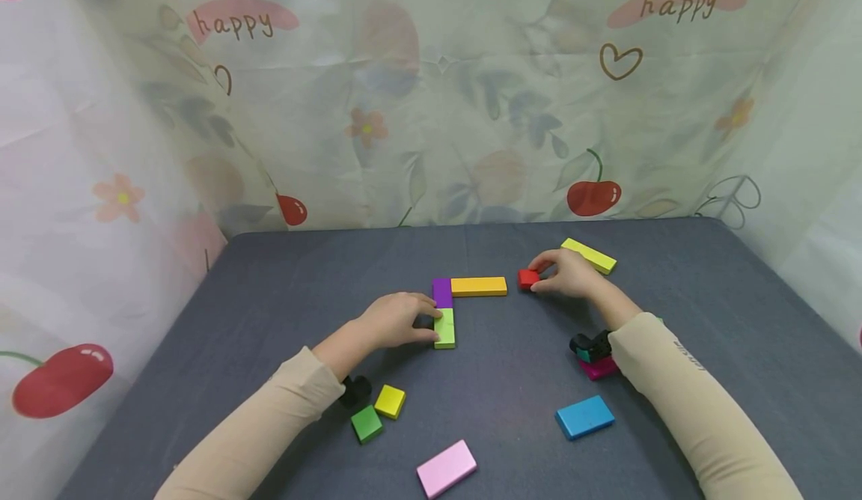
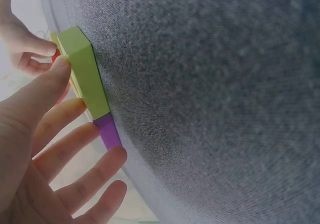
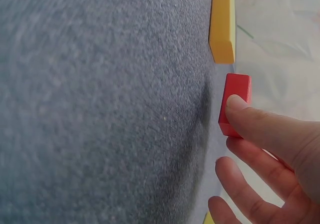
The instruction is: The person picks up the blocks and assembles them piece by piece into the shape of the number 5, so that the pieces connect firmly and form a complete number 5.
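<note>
My left hand (image 1: 397,320) rests at the lime green block (image 1: 444,329), its thumb and index fingertips at the near side and the top, the other fingers spread loosely. A purple block (image 1: 441,293) sits end to end with the lime one, and an orange block (image 1: 480,287) runs rightward from the purple block's far end. Between thumb and fingers my right hand (image 1: 568,273) pinches a small red block (image 3: 235,101). In the right wrist view a short gap separates it from the orange block's end.
A long yellow block (image 1: 598,258) lies behind my right hand. Green (image 1: 367,424) and yellow (image 1: 390,401) cubes lie by my left forearm. Pink (image 1: 447,469) and blue (image 1: 585,417) blocks lie nearest, and a magenta block (image 1: 598,368) is partly hidden under my right wrist.
</note>
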A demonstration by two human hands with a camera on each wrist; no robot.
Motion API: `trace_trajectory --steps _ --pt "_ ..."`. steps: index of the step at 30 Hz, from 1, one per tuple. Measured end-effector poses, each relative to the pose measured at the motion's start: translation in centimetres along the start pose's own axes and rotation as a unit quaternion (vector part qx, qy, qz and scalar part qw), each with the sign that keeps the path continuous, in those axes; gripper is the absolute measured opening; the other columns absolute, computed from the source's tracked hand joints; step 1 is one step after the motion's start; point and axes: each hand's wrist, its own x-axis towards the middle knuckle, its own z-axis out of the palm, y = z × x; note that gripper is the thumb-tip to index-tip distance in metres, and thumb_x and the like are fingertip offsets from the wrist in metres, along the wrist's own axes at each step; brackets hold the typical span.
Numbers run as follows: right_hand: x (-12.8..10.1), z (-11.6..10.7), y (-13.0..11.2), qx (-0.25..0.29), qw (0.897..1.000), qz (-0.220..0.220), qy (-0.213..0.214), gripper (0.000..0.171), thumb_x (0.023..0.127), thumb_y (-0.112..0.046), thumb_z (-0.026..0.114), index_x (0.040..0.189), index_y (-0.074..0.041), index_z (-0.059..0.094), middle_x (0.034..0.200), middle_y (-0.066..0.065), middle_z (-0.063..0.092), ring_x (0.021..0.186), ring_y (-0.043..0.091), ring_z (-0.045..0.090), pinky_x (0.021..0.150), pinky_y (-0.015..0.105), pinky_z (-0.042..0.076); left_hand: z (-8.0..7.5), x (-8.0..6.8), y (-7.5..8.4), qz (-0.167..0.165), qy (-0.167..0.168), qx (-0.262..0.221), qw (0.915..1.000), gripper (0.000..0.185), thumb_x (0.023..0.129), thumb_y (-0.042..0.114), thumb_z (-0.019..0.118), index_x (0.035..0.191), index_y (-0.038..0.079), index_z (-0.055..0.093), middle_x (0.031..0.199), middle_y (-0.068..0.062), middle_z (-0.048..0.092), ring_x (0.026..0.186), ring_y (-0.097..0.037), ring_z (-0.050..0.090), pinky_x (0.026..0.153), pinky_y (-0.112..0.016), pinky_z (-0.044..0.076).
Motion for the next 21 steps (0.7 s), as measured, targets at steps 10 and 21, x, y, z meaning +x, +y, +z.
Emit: trace_trajectory --steps 10,21 --pt "0.29 0.44 -0.19 -0.008 1.0 -0.01 -0.002 0.035 0.08 -0.018 0.073 0.11 -0.002 0.064 0.108 0.018 0.065 0.086 0.024 0.063 0.081 0.041 0.053 0.03 -0.02 -0.05 0.002 0.002 -0.006 1.0 0.044 0.084 0.04 0.067 0.121 0.017 0.064 0.129 -0.003 0.06 0.123 -0.021 0.054 0.102 -0.04 0.045" --pt "0.47 0.89 -0.8 -0.003 1.0 -0.005 -0.011 0.035 0.08 -0.017 0.072 0.111 -0.002 0.064 0.11 0.019 0.064 0.087 0.025 0.063 0.082 0.041 0.052 0.0 -0.05 -0.04 0.002 0.002 -0.006 1.0 0.045 0.084 0.04 0.067 0.122 0.017 0.064 0.13 -0.003 0.06 0.123 -0.021 0.054 0.102 -0.04 0.045"
